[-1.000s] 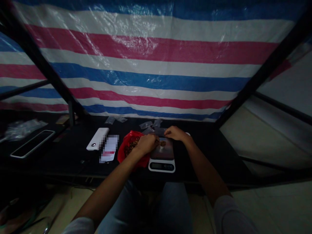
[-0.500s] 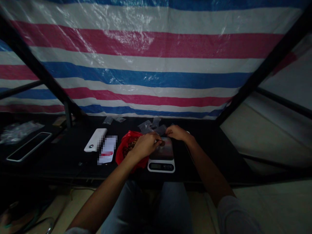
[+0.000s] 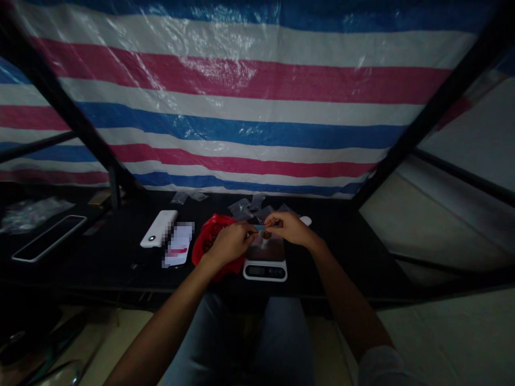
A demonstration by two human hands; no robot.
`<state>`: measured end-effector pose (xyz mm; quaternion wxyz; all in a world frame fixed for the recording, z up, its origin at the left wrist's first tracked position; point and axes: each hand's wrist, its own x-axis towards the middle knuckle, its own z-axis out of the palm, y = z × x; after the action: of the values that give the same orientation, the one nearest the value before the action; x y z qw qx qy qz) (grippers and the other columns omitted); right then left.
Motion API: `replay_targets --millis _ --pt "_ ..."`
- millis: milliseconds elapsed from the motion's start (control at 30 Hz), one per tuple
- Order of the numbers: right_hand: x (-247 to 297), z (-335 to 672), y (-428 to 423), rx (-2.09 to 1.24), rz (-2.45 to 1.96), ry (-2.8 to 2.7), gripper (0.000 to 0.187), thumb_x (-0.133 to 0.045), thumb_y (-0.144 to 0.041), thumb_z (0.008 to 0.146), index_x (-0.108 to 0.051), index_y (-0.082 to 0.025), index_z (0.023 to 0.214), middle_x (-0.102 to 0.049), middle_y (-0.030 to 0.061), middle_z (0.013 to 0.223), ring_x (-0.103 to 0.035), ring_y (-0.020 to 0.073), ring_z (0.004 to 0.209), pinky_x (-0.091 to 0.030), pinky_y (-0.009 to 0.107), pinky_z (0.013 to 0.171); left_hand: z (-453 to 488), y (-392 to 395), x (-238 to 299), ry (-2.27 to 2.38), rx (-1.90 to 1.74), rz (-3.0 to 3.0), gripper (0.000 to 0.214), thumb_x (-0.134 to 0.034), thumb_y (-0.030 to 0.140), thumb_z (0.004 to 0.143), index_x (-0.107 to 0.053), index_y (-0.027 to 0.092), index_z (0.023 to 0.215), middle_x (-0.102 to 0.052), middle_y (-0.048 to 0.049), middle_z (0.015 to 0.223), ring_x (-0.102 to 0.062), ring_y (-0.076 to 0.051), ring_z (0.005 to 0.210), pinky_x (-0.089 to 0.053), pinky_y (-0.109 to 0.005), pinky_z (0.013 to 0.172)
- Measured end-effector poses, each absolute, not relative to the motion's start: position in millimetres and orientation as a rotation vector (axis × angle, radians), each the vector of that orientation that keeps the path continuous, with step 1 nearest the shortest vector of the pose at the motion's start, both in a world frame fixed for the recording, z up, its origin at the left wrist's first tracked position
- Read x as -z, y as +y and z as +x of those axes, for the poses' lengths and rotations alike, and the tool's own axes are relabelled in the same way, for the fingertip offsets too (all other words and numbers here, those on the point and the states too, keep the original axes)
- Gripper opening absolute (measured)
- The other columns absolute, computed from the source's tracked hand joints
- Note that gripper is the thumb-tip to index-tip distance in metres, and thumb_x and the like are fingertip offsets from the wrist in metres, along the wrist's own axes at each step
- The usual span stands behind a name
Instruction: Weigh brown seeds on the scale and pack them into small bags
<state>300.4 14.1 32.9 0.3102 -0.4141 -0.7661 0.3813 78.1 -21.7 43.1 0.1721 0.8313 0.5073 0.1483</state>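
A digital scale (image 3: pixel 265 270) with a metal plate stands at the table's front. A small clump of brown pieces (image 3: pixel 266 235) shows over its plate; whether it rests there or hangs in a clear bag I cannot tell. My left hand (image 3: pixel 233 241) is closed in a pinch at the clump's left side, its wrist passing over a red plastic bag (image 3: pixel 209 228) of small brown pieces. From the right, my right hand (image 3: pixel 290 227) reaches over the plate's back edge, fingertips pinched just above the clump. What either pinch holds is too small to make out.
Small clear bags (image 3: pixel 240 208) lie behind the scale, and a white round object (image 3: pixel 306 220) sits right of them. Left are a white power bank (image 3: pixel 159 228), a phone (image 3: pixel 179 244), another phone-like device (image 3: pixel 50 237) and a plastic heap (image 3: pixel 34 214). A striped sheet (image 3: pixel 257 107) hangs behind.
My right hand has moved left and closer, from beside the clear bags to over the scale plate. My left hand has drawn back slightly left.
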Motion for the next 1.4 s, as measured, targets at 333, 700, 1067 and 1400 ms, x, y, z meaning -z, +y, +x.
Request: replay_targets --millis 333,700,1067,1400 --pt "-31 300 9 -0.992 -1.073 -2.105 0.013 -0.069 -0.016 0.083 -0.074 -0.017 0.094 -0.078 0.0074 0.092 -0.074 0.0206 0.088 -0.056 0.033 0.081 60 -29 -46 1.446 -0.411 2.317 0.029 -0.050 0.029 0.098 -0.076 0.024 0.109 -0.077 -0.0051 0.115 -0.072 -0.024 0.103 -0.052 -0.030 0.089" --pt "-33 323 -25 -0.714 -1.183 -1.907 0.018 -0.061 -0.028 0.091 -0.075 -0.019 0.098 -0.077 0.0067 0.097 -0.069 0.0207 0.086 -0.053 0.033 0.080 72 5 -49 1.399 -0.436 2.371 0.032 -0.045 0.032 0.100 -0.075 0.023 0.108 -0.077 -0.0059 0.112 -0.072 -0.022 0.102 -0.052 -0.027 0.088" --pt "58 324 -92 -0.764 -1.376 -1.392 0.027 -0.058 -0.047 0.091 -0.072 -0.025 0.095 -0.076 0.0091 0.091 -0.072 0.0277 0.087 -0.058 0.042 0.079 158 119 -30 1.385 -0.084 2.514 0.058 -0.078 0.043 0.075 -0.066 0.022 0.128 -0.067 -0.0121 0.136 -0.063 -0.029 0.125 -0.049 -0.035 0.104" --pt "54 325 -98 -0.758 -1.406 -1.483 0.023 -0.055 -0.043 0.092 -0.072 -0.027 0.093 -0.074 0.0064 0.087 -0.068 0.0265 0.082 -0.055 0.041 0.078 161 116 -20 1.422 -0.226 2.493 0.044 -0.064 0.033 0.088 -0.065 0.017 0.128 -0.069 -0.0163 0.131 -0.065 -0.030 0.122 -0.051 -0.039 0.103"
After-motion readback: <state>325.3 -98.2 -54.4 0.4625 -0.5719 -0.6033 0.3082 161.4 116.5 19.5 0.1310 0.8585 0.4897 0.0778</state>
